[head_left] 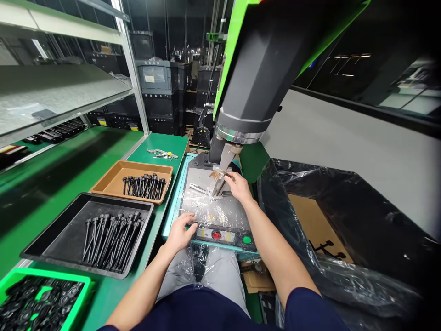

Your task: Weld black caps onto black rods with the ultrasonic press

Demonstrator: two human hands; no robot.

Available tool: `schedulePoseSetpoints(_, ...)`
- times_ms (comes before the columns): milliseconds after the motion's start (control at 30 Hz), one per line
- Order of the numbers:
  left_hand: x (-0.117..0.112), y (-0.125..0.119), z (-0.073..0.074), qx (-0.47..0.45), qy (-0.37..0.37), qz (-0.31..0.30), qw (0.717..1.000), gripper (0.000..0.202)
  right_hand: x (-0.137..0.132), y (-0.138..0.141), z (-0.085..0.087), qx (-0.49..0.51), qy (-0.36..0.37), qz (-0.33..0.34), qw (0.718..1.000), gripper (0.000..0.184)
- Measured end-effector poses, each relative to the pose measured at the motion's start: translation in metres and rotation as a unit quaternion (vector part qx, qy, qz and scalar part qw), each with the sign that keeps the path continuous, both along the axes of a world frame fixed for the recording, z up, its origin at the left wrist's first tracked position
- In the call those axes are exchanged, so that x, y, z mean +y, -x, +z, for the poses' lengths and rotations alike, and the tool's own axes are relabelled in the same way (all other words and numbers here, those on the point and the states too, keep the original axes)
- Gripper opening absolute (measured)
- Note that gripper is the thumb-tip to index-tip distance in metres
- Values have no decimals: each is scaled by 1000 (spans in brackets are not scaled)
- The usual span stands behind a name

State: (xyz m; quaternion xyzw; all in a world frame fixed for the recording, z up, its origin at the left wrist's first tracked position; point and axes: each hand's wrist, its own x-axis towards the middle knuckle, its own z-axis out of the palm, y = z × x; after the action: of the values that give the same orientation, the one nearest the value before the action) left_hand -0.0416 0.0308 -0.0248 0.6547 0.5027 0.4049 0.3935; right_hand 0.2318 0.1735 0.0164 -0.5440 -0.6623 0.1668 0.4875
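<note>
My right hand (237, 186) is at a small metal fixture (217, 187) under the metal tip (226, 157) of a bench machine. Its thumb and fingers are pinched around a small dark piece at the top of the fixture; what it is I cannot make out. My left hand (180, 231) rests on the front left corner of the machine's plastic-covered base (206, 211), thumb and fingers apart and holding nothing. Right of that hand, the front panel carries a red button (216, 235) and a green button (247, 240).
To the left, a brown tray (110, 179) and a black tray (62, 230) hold long black ribbed parts. A green bin (86, 287) contains black round pieces. Pliers-like tools (161, 154) lie behind. A box lined with black plastic (285, 197) stands right; the machine's head (251, 78) hangs overhead.
</note>
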Motion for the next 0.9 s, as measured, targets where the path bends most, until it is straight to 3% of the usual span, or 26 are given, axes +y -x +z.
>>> schedulePoseSetpoints(100, 1, -10, 8, -69, 5, -11, 998, 26, -33, -2, 6, 160, 66, 10, 985, 51)
schedulePoseSetpoints(233, 1, -23, 15, -125, 24, -36, 991, 44, -76, 11, 13, 330, 174, 73, 925, 55)
schedulePoseSetpoints(400, -15, -19, 22, -102, 85, -92, 987, 36, -109, 50, 12, 367, 220, 127, 895, 54)
schedulePoseSetpoints(500, -37, -1, 30, -46, 37, -76, 995, 37, -124, 76, 5, 354, 259, 169, 883, 52)
schedulePoseSetpoints(633, -68, 47, 39, 43, -34, -8, 998, 25, -138, 99, -1, 338, 309, 236, 857, 57)
schedulePoseSetpoints(733, -89, 106, 47, 110, 13, 140, 984, 24, -144, 99, -4, 315, 329, 249, 855, 61)
schedulePoseSetpoints(800, -97, 152, 53, 193, 59, 259, 945, 27, -146, 92, -9, 298, 344, 248, 855, 60)
schedulePoseSetpoints(900, -96, 214, 61, 343, 134, 369, 853, 27, -149, 81, -20, 294, 358, 231, 855, 61)
